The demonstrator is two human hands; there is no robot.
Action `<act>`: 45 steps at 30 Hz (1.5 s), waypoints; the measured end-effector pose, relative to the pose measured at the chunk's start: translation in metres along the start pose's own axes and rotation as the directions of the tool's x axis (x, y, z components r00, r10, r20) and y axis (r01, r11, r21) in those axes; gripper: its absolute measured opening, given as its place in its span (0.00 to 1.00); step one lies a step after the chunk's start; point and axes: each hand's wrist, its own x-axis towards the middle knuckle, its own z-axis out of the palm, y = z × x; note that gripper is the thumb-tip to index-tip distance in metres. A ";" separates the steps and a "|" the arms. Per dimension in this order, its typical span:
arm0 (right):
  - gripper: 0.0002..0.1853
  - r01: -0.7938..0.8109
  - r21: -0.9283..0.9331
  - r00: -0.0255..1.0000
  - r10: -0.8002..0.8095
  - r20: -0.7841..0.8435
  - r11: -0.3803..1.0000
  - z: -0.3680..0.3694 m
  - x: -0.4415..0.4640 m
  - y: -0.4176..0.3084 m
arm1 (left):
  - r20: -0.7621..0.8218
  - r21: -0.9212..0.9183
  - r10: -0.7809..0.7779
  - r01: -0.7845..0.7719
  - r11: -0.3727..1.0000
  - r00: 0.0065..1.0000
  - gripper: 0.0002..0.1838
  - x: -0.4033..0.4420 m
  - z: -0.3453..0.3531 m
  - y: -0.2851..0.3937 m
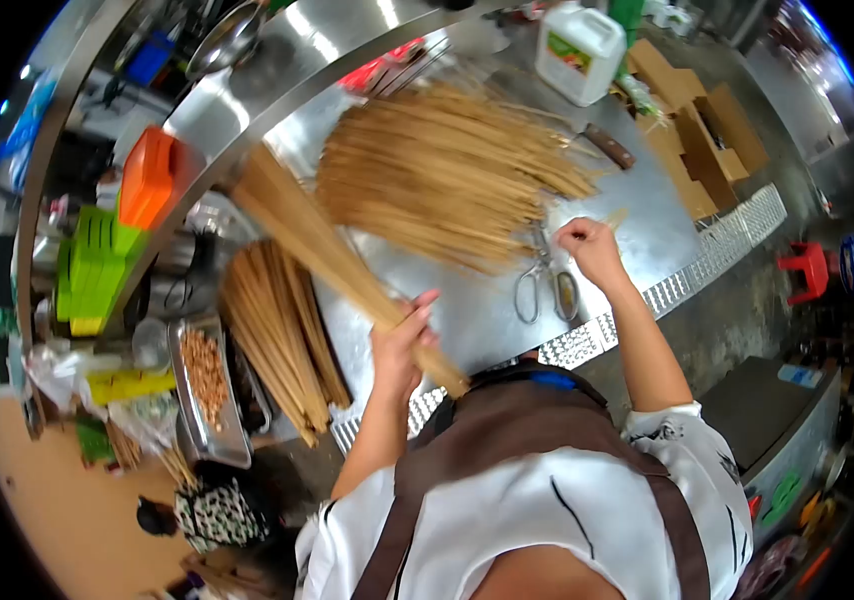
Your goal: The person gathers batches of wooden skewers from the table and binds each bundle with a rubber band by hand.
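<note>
My left hand (402, 345) is wrapped round a bundle of long tan sticks (322, 245), held at a slant near the table's front edge. My right hand (589, 245) is closed above the metal table, and anything in its fingers is too small to make out. Below and left of that hand lies a pair of scissors (544, 280). A wide heap of loose tan sticks (437, 170) spreads over the middle of the table, partly blurred. Another sheaf of sticks (282, 330) lies to the left, beyond the held bundle.
A knife handle (609, 146) and a white jug (581, 52) are at the back right, beside cardboard boxes (712, 130). A tray of brown pieces (209, 385), green containers (97, 260) and an orange one (149, 178) stand left. Another person (217, 510) is at lower left.
</note>
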 end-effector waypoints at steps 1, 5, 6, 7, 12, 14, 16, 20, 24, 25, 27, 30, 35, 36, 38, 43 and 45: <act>0.03 -0.070 0.207 0.981 0.030 0.193 0.976 0.014 -0.012 -0.022 | 0.049 -0.002 0.004 -0.004 1.000 0.999 0.11 0.004 0.005 -0.005; 0.04 -0.188 0.240 0.834 0.026 0.551 0.952 0.048 -0.043 -0.093 | 0.059 0.022 -0.031 0.030 0.999 0.998 0.10 0.014 0.026 -0.008; 0.05 -0.139 0.251 0.824 -0.029 0.566 0.958 0.055 -0.046 -0.096 | 0.092 0.012 -0.039 0.038 0.999 0.995 0.09 0.014 0.028 -0.008; 0.05 -0.089 0.263 0.814 -0.082 0.575 0.961 0.059 -0.049 -0.101 | 0.133 0.003 -0.048 0.048 0.999 0.990 0.09 0.015 0.027 -0.007; 0.02 -0.201 0.631 0.753 -0.294 0.589 0.749 0.058 -0.056 -0.104 | 0.101 -0.106 -0.103 0.114 0.988 0.989 0.09 0.012 0.014 -0.003; 0.03 -0.336 0.758 0.724 -0.362 0.587 0.559 0.064 -0.055 -0.109 | 0.108 -0.175 -0.102 0.120 0.977 0.989 0.09 0.007 0.009 -0.004; 0.06 -0.493 0.829 0.694 -0.455 0.557 0.263 0.072 -0.054 -0.114 | 0.190 -0.219 -0.114 0.156 0.963 0.975 0.09 0.004 0.004 -0.005; 0.06 -0.603 0.796 0.679 -0.494 0.543 0.046 0.081 -0.059 -0.126 | 0.210 -0.269 -0.073 0.130 0.954 0.975 0.10 -0.007 0.000 0.003; 0.12 -0.796 0.512 0.289 -0.539 0.791 0.324 0.072 -0.060 -0.117 | 0.287 -0.272 -0.047 0.129 0.954 0.957 0.10 -0.013 -0.013 0.006; 0.16 -0.717 0.429 0.127 -0.502 0.856 0.550 0.071 -0.060 -0.113 | 0.268 -0.255 -0.033 0.104 0.961 0.963 0.10 -0.012 -0.016 0.008; 0.21 -0.793 0.248 -0.069 -0.487 0.871 0.556 0.069 -0.061 -0.111 | 0.248 -0.239 -0.020 0.081 0.968 0.969 0.10 -0.010 -0.022 0.017; 0.30 -0.382 0.398 0.404 -0.237 0.884 0.834 0.070 -0.070 -0.109 | 0.114 -0.345 0.105 -0.060 0.937 0.988 0.10 -0.005 -0.029 0.034; 0.26 -0.293 0.408 0.352 -0.299 0.887 0.865 0.121 -0.079 -0.103 | 0.208 -0.385 0.147 -0.058 0.921 0.967 0.10 0.001 -0.025 0.026; 0.21 -0.409 0.332 0.245 -0.248 0.937 0.850 0.132 -0.081 -0.103 | 0.191 -0.352 0.117 -0.043 0.935 0.975 0.10 0.000 -0.022 0.022; 0.16 -0.509 0.242 0.129 -0.204 0.970 0.826 0.143 -0.087 -0.107 | 0.158 -0.283 0.073 -0.026 0.959 0.985 0.10 0.001 -0.023 0.022; 0.09 -0.787 0.215 0.123 -0.194 0.973 0.579 0.158 -0.106 -0.108 | 0.092 -0.078 0.068 -0.061 0.995 0.993 0.12 0.001 -0.042 0.019; 0.09 -0.790 0.197 0.144 -0.137 0.980 0.580 0.165 -0.109 -0.111 | 0.065 0.024 0.048 -0.049 0.998 0.997 0.16 0.003 -0.056 0.011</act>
